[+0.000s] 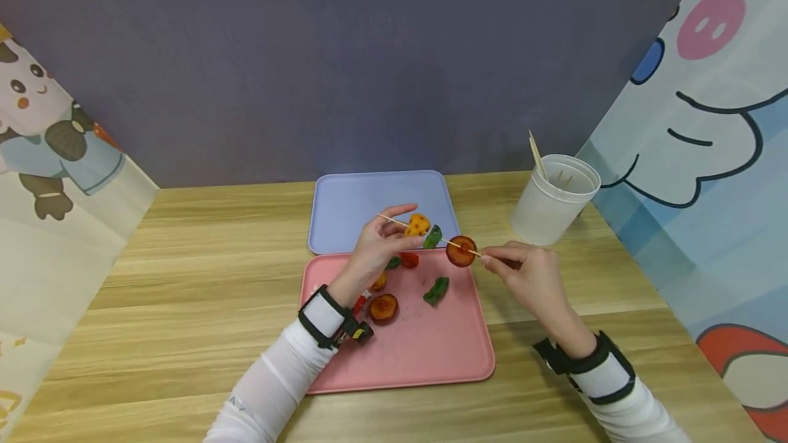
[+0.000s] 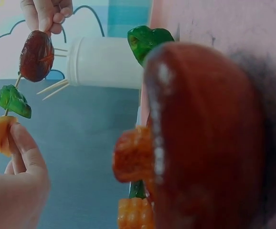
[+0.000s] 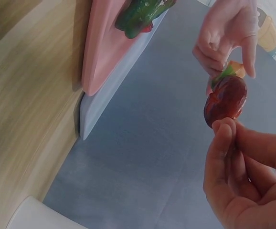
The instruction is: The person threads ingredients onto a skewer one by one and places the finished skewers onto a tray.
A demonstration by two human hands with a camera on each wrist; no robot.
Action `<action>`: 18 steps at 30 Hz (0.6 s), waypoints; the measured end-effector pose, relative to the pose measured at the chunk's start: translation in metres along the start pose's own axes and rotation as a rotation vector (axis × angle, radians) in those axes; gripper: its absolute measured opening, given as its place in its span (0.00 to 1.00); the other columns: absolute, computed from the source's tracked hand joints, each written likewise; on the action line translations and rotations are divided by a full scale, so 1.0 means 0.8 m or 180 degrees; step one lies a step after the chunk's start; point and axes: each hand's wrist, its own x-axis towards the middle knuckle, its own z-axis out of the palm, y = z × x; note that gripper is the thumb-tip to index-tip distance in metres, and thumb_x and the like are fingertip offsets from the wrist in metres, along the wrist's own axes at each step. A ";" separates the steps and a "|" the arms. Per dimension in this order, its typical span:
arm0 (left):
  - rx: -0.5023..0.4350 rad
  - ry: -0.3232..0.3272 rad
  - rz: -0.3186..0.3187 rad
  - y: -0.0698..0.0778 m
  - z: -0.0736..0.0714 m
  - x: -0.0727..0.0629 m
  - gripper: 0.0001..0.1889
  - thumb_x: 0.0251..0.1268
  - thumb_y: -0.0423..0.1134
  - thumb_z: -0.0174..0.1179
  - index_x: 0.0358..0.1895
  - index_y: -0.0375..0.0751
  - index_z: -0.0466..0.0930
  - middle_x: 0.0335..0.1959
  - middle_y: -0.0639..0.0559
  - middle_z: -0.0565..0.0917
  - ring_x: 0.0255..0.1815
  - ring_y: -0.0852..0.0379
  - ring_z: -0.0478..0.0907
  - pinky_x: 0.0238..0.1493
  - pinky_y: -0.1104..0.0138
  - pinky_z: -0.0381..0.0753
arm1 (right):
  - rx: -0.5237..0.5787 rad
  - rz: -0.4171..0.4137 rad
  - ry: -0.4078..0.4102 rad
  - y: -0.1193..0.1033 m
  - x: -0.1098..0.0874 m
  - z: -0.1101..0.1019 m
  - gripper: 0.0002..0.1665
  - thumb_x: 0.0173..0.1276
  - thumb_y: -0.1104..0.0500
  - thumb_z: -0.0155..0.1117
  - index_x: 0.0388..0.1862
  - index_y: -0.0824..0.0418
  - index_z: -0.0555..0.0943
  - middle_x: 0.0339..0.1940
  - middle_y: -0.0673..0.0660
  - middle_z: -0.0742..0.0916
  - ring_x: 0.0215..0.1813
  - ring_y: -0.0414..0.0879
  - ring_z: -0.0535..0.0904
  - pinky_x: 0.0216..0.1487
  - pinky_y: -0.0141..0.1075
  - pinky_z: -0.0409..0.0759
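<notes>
A thin wooden skewer point(image 1: 451, 243) runs between my hands above the trays. Threaded along it are a brown-spotted yellow piece point(image 1: 417, 225), a green pepper piece point(image 1: 433, 236) and a round, brown, mushroom-like piece point(image 1: 461, 251). My left hand point(image 1: 377, 243) pinches the yellow piece between thumb and fingers, and the skewer's far end sticks out past it. With thumb and fingertips, my right hand point(image 1: 531, 277) grips the skewer's other end, right beside the mushroom-like piece point(image 3: 225, 98). In the left wrist view, a large brown piece point(image 2: 209, 138) lies close to the camera.
Below the hands, a pink tray point(image 1: 431, 354) bears another mushroom-like piece point(image 1: 383, 309), a green pepper piece point(image 1: 436, 290), a red piece point(image 1: 409, 260) and a corn piece point(image 2: 135, 213). Behind it lies a blue tray point(image 1: 375, 190). A white bucket point(image 1: 542, 214) holding skewers stands at right.
</notes>
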 end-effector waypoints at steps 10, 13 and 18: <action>0.0343 -0.0364 -0.0205 0.010 -0.018 0.000 0.33 0.58 0.31 0.64 0.67 0.53 0.65 0.49 0.47 0.77 0.54 0.44 0.73 0.49 0.62 0.80 | -0.0029 0.0111 -0.0021 0.003 0.001 -0.002 0.06 0.52 0.64 0.74 0.31 0.61 0.89 0.22 0.51 0.86 0.21 0.34 0.74 0.20 0.23 0.69; 0.0694 -0.0446 -0.0228 0.015 -0.027 0.001 0.34 0.58 0.32 0.65 0.68 0.53 0.64 0.55 0.40 0.76 0.60 0.36 0.70 0.52 0.58 0.79 | -0.0084 0.0114 0.0025 0.007 0.001 -0.005 0.06 0.52 0.65 0.74 0.31 0.61 0.89 0.23 0.52 0.87 0.21 0.34 0.74 0.20 0.23 0.68; 0.1904 -0.0442 0.0014 0.016 -0.029 0.003 0.37 0.51 0.40 0.71 0.67 0.48 0.66 0.57 0.39 0.78 0.57 0.38 0.73 0.53 0.56 0.78 | -0.0133 0.0124 0.0113 0.017 0.001 -0.009 0.05 0.52 0.66 0.74 0.30 0.62 0.88 0.22 0.52 0.87 0.21 0.34 0.74 0.19 0.23 0.66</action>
